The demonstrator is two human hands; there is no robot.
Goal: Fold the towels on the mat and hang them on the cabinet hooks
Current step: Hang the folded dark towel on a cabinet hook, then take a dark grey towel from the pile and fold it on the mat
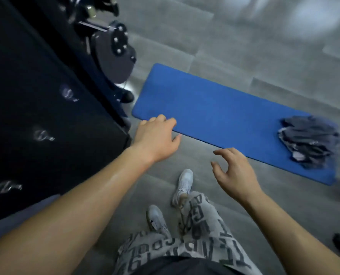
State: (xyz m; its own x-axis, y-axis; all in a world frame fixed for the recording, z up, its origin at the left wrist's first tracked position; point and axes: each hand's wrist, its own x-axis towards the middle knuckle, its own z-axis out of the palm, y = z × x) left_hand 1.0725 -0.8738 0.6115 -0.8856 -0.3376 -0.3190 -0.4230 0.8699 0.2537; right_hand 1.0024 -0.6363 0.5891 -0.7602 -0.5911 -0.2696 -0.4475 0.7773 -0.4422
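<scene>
At the right end of the blue foam mat (214, 108) lies a dark grey towel heap (310, 141); left hand (157, 137) and right hand (234, 171) hang loose, empty. Best step across and lift one towel.

Matt blue foam mat (214, 110); dark cloth towels (310, 141); glossy metal hooks (43, 135); matt black cabinet (36, 66).

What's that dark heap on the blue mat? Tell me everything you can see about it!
It is a heap of towels, dark grey-blue cloth with a few paler edges between the layers. They lie loosely piled and rumpled at the right end of the blue mat, which alone touches them. The left hand and right hand are away from it. It is blurred, so I cannot count them.
</scene>
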